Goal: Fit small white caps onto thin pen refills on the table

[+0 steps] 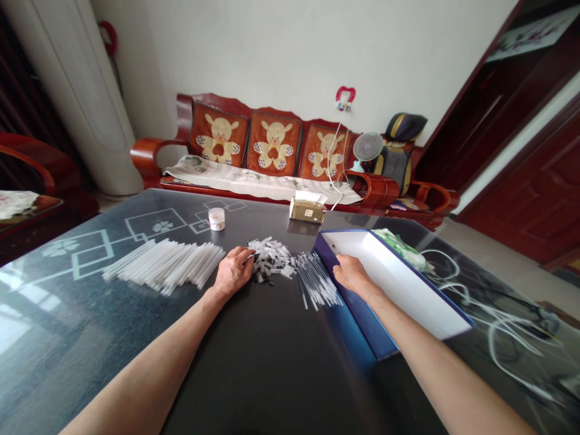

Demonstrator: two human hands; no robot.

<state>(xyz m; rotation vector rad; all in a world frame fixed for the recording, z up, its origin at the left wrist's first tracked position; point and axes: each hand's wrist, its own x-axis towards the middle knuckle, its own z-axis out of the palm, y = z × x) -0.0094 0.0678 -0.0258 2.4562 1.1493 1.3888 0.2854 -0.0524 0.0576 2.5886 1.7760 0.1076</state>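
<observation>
My left hand (234, 270) is at the left edge of a heap of small white and black plastic pieces (273, 258). Its fingers are bent together at a small pale piece that I cannot make out well. To its left lies a row of frosted white plastic tubes (165, 264). My right hand (352, 273) is closed over the near side of a blue box with a white inside (399, 278); what its fingers hold, if anything, is hidden. Between the heap and the box lies a bundle of thin sticks like pen refills (317, 281).
A small round tub (216, 219) and a tissue box (308, 209) stand towards the back of the dark glossy table (254, 368). White cables (502, 326) and a green-and-white plastic packet (401, 246) lie right of the box. Behind is a wooden sofa (181, 145).
</observation>
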